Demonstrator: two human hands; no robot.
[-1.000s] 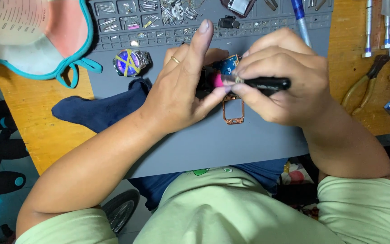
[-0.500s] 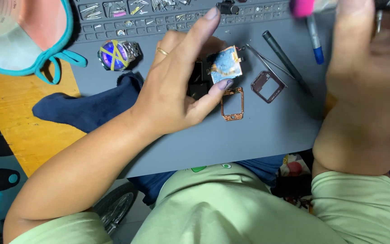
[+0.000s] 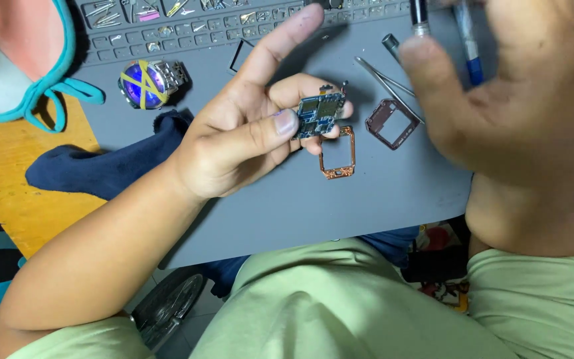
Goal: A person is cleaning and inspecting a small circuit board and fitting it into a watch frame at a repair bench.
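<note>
Small blue circuit board (image 3: 318,114) is pinched between thumb and fingertips of the left hand (image 3: 247,133), index finger stretched out free; the board sits in the air just above the copper-coloured frame (image 3: 337,153), which lies flat on the grey mat (image 3: 287,206).

Right hand (image 3: 506,93) is raised to the right of the board, blurred, fingers spread and loose; whether it grips anything I cannot tell.

Risks, as judged:
- The pinch is on the board's edge only. A slip would drop it onto the copper-coloured frame or the mat, and the small parts on its face could take the knock.
- Bare fingertips on the board: grease or static is a plausible hazard.
- Tweezers (image 3: 386,80) and a dark square bezel (image 3: 392,123) lie right of the board, under the raised hand; a careless sweep could scatter them.

Surface: grey mat with moulded compartments along its far edge, holding small screws and bits. Left of the board, a wristwatch (image 3: 146,83) with crossed yellow tape on its face, and a dark blue cloth (image 3: 101,169). The mat rests on a wooden counter (image 3: 8,166).

Room: floor below the counter edge, little else visible.
</note>
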